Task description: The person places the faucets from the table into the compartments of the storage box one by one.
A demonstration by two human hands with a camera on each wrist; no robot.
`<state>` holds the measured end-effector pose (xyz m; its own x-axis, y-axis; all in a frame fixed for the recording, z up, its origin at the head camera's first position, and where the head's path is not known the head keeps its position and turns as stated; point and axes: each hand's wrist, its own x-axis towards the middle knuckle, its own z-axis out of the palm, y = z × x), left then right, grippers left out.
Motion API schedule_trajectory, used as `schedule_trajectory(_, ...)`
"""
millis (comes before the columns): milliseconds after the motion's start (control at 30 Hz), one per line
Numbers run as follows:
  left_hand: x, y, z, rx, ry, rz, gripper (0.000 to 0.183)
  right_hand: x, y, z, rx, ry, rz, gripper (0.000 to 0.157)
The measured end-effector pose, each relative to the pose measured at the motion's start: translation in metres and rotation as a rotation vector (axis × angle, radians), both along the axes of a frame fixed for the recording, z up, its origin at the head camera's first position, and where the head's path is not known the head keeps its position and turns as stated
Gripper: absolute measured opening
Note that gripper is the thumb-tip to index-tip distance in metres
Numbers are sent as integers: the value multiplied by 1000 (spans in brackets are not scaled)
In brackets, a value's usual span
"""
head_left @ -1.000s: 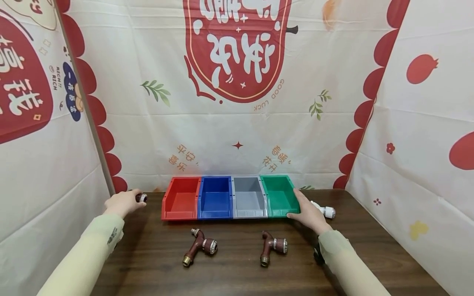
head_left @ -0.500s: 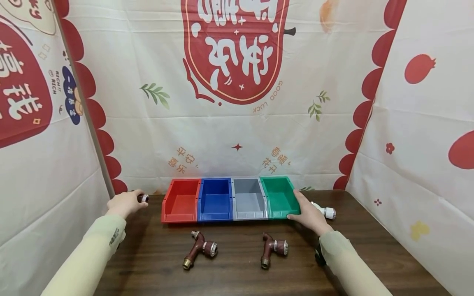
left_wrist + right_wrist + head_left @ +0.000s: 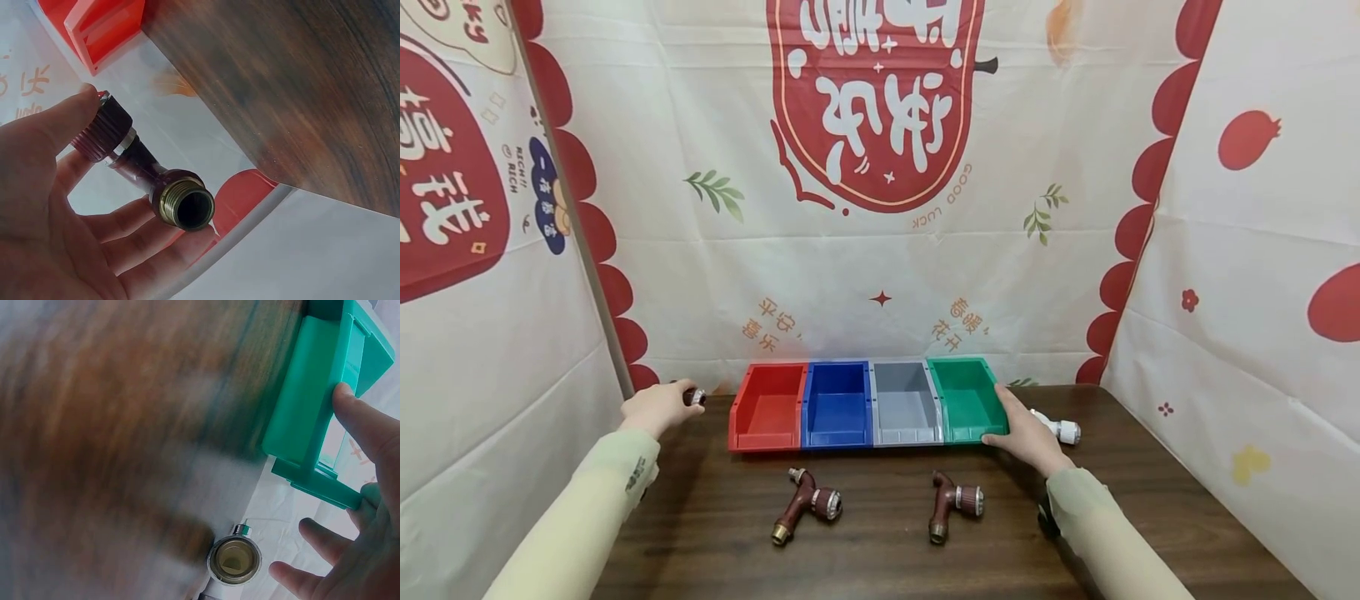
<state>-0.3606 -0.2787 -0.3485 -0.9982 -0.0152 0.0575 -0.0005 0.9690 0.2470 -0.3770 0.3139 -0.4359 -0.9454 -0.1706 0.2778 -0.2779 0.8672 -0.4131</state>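
At the left of the table, my left hand [image 3: 655, 408] holds a dark red tap [image 3: 134, 162]. In the left wrist view, the thumb and fingers pinch its ribbed knob, and its brass threaded opening faces the camera. My right hand [image 3: 1026, 429] grips the side of the green bin [image 3: 964, 400]. The thumb lies on the bin's front edge and the index finger reaches along the outer side, as the right wrist view [image 3: 369, 456] shows for this hand. Its other fingers are spread apart, near a white tap [image 3: 1063, 431] lying to the right, partly hidden.
Joined to the green bin in a row are a grey bin [image 3: 906, 404], a blue bin [image 3: 837, 406] and a red bin [image 3: 769, 408]. Two dark red taps, one left [image 3: 805, 504] and one right [image 3: 953, 504], lie in front. Printed cloth surrounds the table.
My left hand has shifted slightly to the right with the tap, turning it a little. The right hand stays at the green bin. The head view has tilted slightly.
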Motion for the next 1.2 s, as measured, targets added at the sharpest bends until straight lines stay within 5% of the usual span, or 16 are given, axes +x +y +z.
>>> schedule_trajectory(433, 3, -3, 6, -15, 39, 10, 54, -2, -9, 2, 5, 19, 29, 97)
schedule_trajectory(1200, -8, 23, 20, -23, 51, -14, 56, 8, -5, 5, 4, 20, 4, 96)
